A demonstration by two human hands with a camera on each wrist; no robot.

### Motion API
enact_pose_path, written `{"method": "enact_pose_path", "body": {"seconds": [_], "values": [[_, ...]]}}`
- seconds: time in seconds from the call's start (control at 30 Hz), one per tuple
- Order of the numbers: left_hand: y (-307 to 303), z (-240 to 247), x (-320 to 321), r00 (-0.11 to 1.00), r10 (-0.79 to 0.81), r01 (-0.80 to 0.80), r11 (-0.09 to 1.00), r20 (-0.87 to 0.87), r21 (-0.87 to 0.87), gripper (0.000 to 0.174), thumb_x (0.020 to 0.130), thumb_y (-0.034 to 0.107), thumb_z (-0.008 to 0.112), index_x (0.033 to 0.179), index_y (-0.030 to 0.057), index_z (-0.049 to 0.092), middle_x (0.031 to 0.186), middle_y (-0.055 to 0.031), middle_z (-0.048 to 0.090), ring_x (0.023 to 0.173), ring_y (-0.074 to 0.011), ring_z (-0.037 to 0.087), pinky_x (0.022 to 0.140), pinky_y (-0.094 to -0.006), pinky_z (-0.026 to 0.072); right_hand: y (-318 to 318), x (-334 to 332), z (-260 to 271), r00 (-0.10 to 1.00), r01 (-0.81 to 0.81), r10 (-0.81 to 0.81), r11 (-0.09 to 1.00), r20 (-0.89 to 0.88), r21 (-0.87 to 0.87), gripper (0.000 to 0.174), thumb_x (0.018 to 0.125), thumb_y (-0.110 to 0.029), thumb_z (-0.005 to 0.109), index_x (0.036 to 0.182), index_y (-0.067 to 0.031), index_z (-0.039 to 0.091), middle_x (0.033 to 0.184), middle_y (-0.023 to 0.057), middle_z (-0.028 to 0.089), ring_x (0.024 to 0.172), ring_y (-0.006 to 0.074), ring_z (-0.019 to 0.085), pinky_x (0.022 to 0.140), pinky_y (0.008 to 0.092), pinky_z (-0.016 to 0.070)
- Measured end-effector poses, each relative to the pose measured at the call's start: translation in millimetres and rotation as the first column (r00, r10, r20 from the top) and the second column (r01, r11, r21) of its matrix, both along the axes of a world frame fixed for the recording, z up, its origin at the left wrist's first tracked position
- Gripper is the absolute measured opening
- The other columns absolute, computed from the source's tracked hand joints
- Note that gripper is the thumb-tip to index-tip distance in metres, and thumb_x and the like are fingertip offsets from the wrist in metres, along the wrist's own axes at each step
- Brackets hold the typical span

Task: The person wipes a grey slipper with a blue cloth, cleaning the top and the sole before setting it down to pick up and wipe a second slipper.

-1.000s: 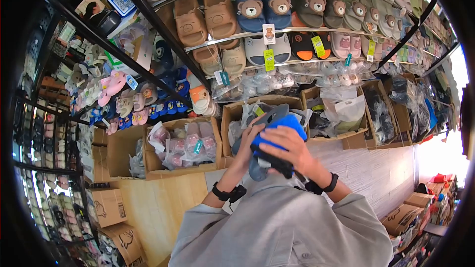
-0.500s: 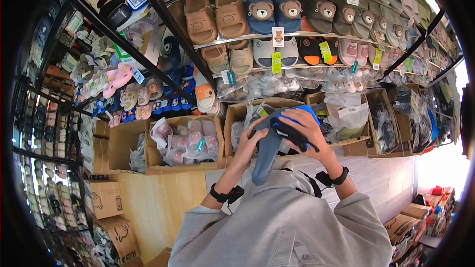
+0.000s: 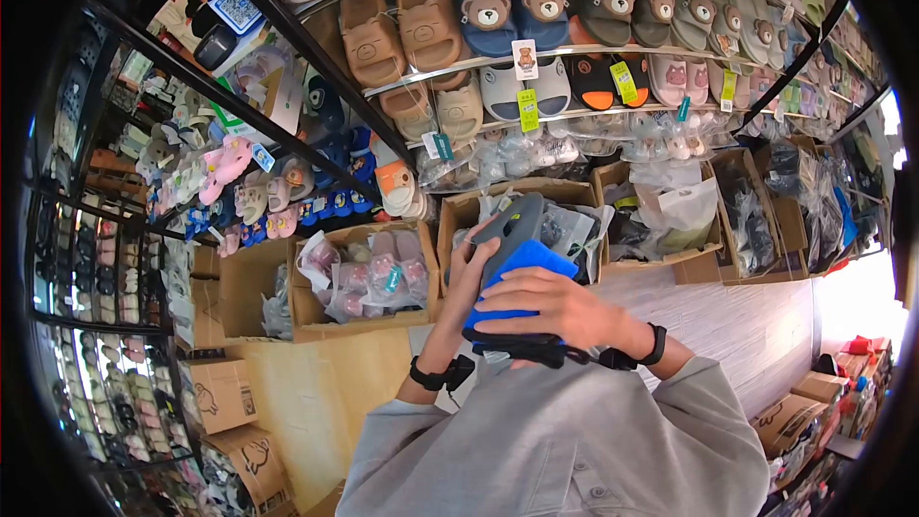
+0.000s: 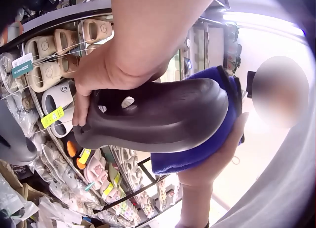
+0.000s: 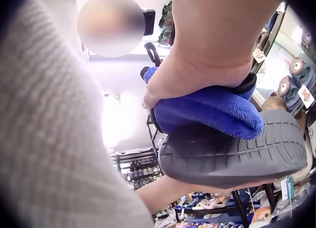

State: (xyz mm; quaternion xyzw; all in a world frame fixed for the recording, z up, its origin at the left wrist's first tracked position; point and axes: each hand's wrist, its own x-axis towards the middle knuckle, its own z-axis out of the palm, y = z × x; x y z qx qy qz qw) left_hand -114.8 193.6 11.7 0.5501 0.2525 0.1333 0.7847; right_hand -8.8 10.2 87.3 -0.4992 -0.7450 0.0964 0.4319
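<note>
My left hand (image 3: pixel 466 273) grips a dark grey foam slipper (image 4: pixel 163 114) with holes in its upper, fingers curled round one end. A ridged sole (image 5: pixel 232 156) shows in the right wrist view. My right hand (image 3: pixel 555 306) holds a blue plush cloth (image 3: pixel 526 263) with black edging against the sole, fingers laid over it and thumb round its side. In the left wrist view the cloth (image 4: pixel 190 161) wraps past the slipper's far end. A second grey slipper (image 4: pixel 15 136) shows at that view's left edge.
Open cardboard boxes (image 3: pixel 364 324) of bagged slippers line the floor ahead. Racks of slippers (image 3: pixel 426 24) rise behind them. More shoes fill a black-framed rack (image 3: pixel 96 325) at the left. Closed cartons (image 3: pixel 220 393) stand at lower left.
The slipper has turned in my left hand, its lower end no longer hanging toward my body. My right hand and the blue cloth have come down and left across it.
</note>
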Motion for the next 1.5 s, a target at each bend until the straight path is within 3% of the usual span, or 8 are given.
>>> {"method": "enact_pose_path", "body": {"seconds": [0.3, 0.5, 0.7, 0.8, 1.0, 1.2, 1.37, 1.5], "values": [[-6.2, -8.2, -3.5, 0.998, 0.011, -0.016, 0.997, 0.067, 0.071, 0.055, 0.098, 0.016, 0.074, 0.15, 0.0004, 0.063, 0.134, -0.0109, 0.071, 0.117, -0.0142, 0.067, 0.103, -0.0297, 0.0514, -5.5, 52.5, -25.3, 0.978, 0.21, -0.21, 0.977, -0.003, -0.023, 0.063, 0.088, -0.037, 0.087, 0.143, -0.0115, 0.07, 0.145, 0.0126, 0.068, 0.136, 0.0383, 0.062, 0.119, 0.0532, 0.0446], [-11.5, 11.9, -4.3, 0.999, -0.032, 0.033, 0.999, 0.026, -0.031, 0.059, 0.1, 0.027, 0.07, 0.151, 0.0006, 0.062, 0.133, -0.0118, 0.071, 0.115, -0.0156, 0.068, 0.101, -0.0289, 0.0522, -10.4, 69.3, -36.2, 0.876, 0.48, -0.48, 0.877, -0.041, -0.007, 0.064, 0.089, -0.034, 0.084, 0.145, -0.0083, 0.068, 0.146, 0.0158, 0.066, 0.136, 0.0403, 0.061, 0.118, 0.0546, 0.0451], [-9.7, 2.2, -8.0, 0.991, -0.133, 0.12, 0.953, -0.026, -0.28, 0.056, 0.105, 0.038, 0.063, 0.147, 0.002, 0.063, 0.123, -0.0078, 0.068, 0.109, -0.0167, 0.067, 0.099, -0.0305, 0.0529, -7.6, 44.7, -24.3, 0.878, 0.457, -0.465, 0.885, 0.114, 0.091, 0.066, 0.087, -0.037, 0.086, 0.145, -0.0101, 0.069, 0.146, 0.0153, 0.067, 0.137, 0.0383, 0.061, 0.119, 0.0539, 0.0458], [-10.1, -32.3, -13.7, 0.996, 0.032, -0.042, 0.99, -0.078, -0.131, 0.054, 0.107, 0.041, 0.062, 0.145, 0.0028, 0.063, 0.127, -0.0063, 0.062, 0.118, -0.0173, 0.063, 0.105, -0.0309, 0.0488, -3.4, 22.0, -21.7, 0.917, 0.363, -0.375, 0.925, 0.136, 0.109, 0.068, 0.088, -0.042, 0.085, 0.147, -0.0124, 0.067, 0.149, 0.014, 0.064, 0.139, 0.0366, 0.06, 0.12, 0.0534, 0.0446], [-5.2, -35.2, -37.6, 0.967, -0.256, 0.209, 0.77, -0.009, 0.602, 0.055, 0.102, 0.013, 0.059, 0.156, 0.0092, 0.048, 0.146, -0.0154, 0.049, 0.146, -0.0309, 0.046, 0.124, -0.0376, 0.0356, -2.1, -11.4, -12.3, 0.984, 0.102, -0.122, 0.984, 0.129, 0.146, 0.066, 0.09, -0.039, 0.081, 0.149, -0.0149, 0.066, 0.154, 0.0139, 0.061, 0.142, 0.033, 0.058, 0.121, 0.0517, 0.0438], [-3.4, -56.1, -34.1, 0.99, -0.14, 0.14, 0.99, 0.016, -0.01, 0.049, 0.107, 0.025, 0.059, 0.151, 0.007, 0.052, 0.146, -0.0122, 0.053, 0.141, -0.0243, 0.051, 0.121, -0.035, 0.0412, -3.9, 10.4, -32.1, 0.979, 0.14, -0.156, 0.982, 0.133, 0.126, 0.055, 0.097, -0.032, 0.064, 0.151, -0.0175, 0.065, 0.159, 0.0115, 0.059, 0.147, 0.0319, 0.056, 0.124, 0.0497, 0.0391], [-21.8, 34.7, -12.4, 0.989, -0.098, 0.023, 0.835, -0.109, -0.549, 0.055, 0.107, 0.044, 0.06, 0.144, 0.0038, 0.059, 0.131, -0.0098, 0.064, 0.121, -0.0205, 0.066, 0.104, -0.0336, 0.0542, -4.9, 33.6, -57.7, 0.934, 0.325, -0.348, 0.921, 0.076, 0.213, 0.065, 0.089, -0.035, 0.082, 0.15, -0.0183, 0.066, 0.157, 0.012, 0.062, 0.144, 0.035, 0.06, 0.12, 0.0539, 0.043], [-16.1, 20.6, -6.4, 0.986, -0.149, 0.083, 0.836, -0.079, -0.542, 0.063, 0.105, 0.053, 0.058, 0.142, 0.0014, 0.061, 0.12, -0.0127, 0.071, 0.097, -0.0219, 0.073, 0.086, -0.0351, 0.06, -5.1, 57.3, -73.8, 0.894, 0.444, -0.446, 0.875, -0.036, 0.194, 0.069, 0.087, -0.035, 0.087, 0.149, -0.0139, 0.066, 0.155, 0.0149, 0.062, 0.144, 0.038, 0.058, 0.12, 0.0571, 0.0424]]}}
